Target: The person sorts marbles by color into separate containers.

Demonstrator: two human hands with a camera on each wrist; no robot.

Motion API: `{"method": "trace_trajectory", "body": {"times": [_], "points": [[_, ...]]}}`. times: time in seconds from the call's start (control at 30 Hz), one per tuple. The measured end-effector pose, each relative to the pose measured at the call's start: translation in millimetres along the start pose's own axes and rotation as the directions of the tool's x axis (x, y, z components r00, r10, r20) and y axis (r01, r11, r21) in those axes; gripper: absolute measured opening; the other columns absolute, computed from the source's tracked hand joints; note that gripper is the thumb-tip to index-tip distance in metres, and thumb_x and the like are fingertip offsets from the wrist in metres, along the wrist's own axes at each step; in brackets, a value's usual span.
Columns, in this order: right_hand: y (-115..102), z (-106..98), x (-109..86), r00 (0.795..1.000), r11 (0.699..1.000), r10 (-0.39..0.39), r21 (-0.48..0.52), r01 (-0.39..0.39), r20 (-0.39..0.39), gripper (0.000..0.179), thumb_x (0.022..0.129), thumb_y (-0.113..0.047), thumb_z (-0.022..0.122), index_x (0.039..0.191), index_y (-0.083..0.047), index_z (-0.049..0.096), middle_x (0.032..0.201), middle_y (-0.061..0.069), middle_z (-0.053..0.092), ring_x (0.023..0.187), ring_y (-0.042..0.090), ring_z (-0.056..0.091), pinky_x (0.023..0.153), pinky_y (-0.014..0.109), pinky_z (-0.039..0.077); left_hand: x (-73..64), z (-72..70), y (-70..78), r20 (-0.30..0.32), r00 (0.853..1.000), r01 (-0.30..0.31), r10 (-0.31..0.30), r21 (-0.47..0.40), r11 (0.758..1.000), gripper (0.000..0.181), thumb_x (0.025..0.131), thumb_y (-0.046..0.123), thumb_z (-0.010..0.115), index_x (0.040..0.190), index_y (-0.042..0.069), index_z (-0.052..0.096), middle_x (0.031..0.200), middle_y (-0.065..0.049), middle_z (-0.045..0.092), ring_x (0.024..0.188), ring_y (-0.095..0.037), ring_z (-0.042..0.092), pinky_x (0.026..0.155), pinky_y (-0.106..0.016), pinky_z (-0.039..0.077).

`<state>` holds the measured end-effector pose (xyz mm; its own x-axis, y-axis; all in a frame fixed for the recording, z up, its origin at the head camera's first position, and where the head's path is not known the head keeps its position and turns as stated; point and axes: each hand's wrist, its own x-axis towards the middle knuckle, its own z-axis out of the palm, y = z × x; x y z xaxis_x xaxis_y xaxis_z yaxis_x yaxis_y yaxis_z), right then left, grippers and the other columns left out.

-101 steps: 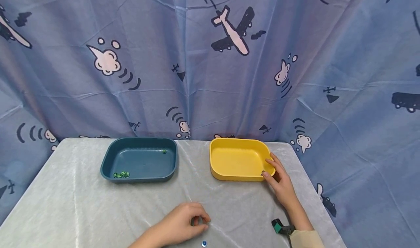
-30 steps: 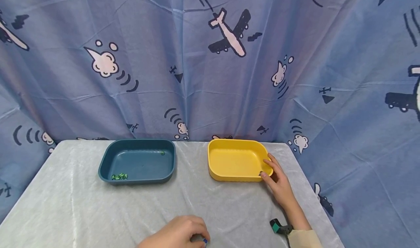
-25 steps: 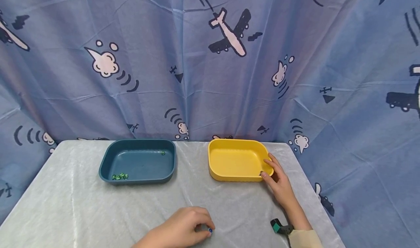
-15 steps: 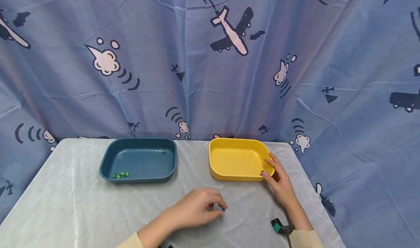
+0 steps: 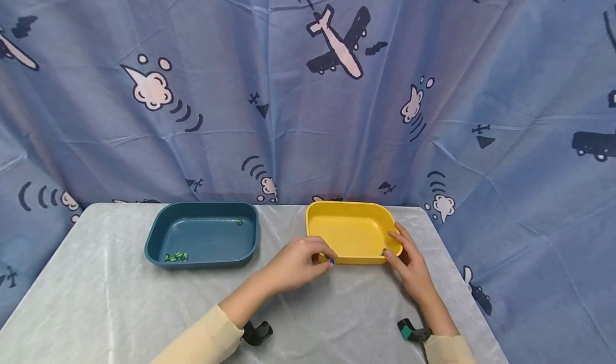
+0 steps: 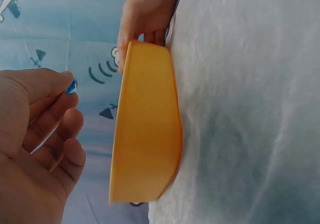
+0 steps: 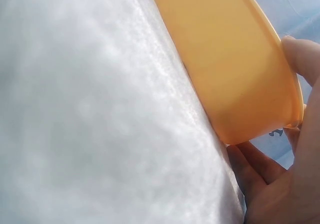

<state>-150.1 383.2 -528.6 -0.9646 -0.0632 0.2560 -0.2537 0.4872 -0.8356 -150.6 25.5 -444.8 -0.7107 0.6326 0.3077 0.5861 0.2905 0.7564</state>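
My left hand (image 5: pixel 299 263) pinches a small blue glass marble (image 6: pixel 72 86) between thumb and forefinger, the other fingers loosely curled. It is at the front left of a yellow tray (image 5: pixel 353 260), and in the left wrist view it appears apart from the tray's side. My right hand (image 5: pixel 415 270) grips the tray's right front corner, thumb at the rim and fingers around the right end. A tiny dark spot shows by the right thumb tip; I cannot tell what it is. In the head view, the yellow tray's visible floor shows no marbles.
To the left stands a dark blue tray (image 5: pixel 209 264). Several green marbles (image 5: pixel 176 257) lie in its front left corner, and one green marble (image 5: pixel 239 222) lies at its back right. A pale cloth (image 5: pixel 120 310) covers the table, and a patterned blue curtain (image 5: pixel 216 86) hangs behind.
The blue marble lay on the cloth near the front edge; my left hand picked it up and carried it forward and right to the yellow tray's front. The right hand stayed on the tray.
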Motion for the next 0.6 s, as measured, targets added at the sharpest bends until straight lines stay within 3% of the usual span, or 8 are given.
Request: {"method": "trace_trajectory", "body": {"times": [0.33, 0.6], "points": [[-2, 0, 1.1, 1.000, 1.000, -0.005, 0.007, 0.005, 0.003, 0.049, 0.109, -0.012, 0.069, 0.156, -0.001, 0.056, 0.181, 0.007, 0.025, 0.163, 0.042, 0.026, 0.112, 0.005, 0.033, 20.1, 1.0, -15.3, -0.070, 0.994, 0.084, -0.083, 0.024, 0.996, 0.014, 0.101, 0.009, 0.079, 0.113, 0.010, 0.084, 0.104, 0.002, 0.076, 0.082, -0.009, 0.061, 0.073, -0.024, 0.054], [0, 0, 0.8, 1.000, 1.000, 0.013, -0.001, -0.013, 0.008, 0.050, 0.110, -0.015, 0.068, 0.157, -0.002, 0.055, 0.181, 0.004, 0.024, 0.164, 0.038, 0.027, 0.113, 0.008, 0.035, 26.6, 1.0, -29.1, -0.107, 0.987, 0.124, -0.121, 0.019, 0.992, 0.016, 0.100, 0.009, 0.079, 0.114, 0.004, 0.083, 0.100, 0.001, 0.074, 0.078, -0.010, 0.060, 0.069, -0.025, 0.054]]}}
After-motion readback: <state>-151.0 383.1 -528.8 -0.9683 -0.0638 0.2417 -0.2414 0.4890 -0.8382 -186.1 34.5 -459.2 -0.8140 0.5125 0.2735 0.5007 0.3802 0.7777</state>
